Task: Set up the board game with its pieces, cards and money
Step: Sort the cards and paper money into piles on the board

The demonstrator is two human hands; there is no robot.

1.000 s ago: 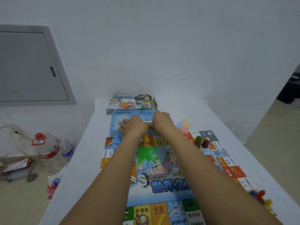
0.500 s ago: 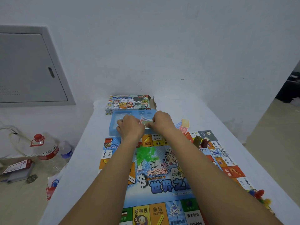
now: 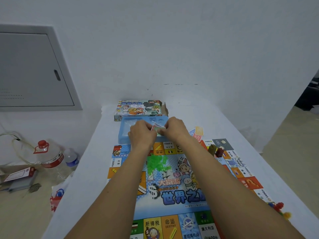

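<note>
The game board lies open on the white table. Beyond its far edge sits a light blue plastic tray, with the colourful game box behind it. My left hand and my right hand meet over the tray, and together they pinch a small stack of paper money, red and green at its visible edges. A heap of green houses rests on the board's middle, with a die beside it. Brown and dark red pieces stand near the far right corner.
Orange and red cards lie right of the tray. Small red and yellow pawns sit at the board's right edge. Down on the floor at left stand a large water bottle and a smaller one. A grey wall panel hangs at left.
My hands have drawn slightly apart over the tray, and the stack of money has come up into view between them.
</note>
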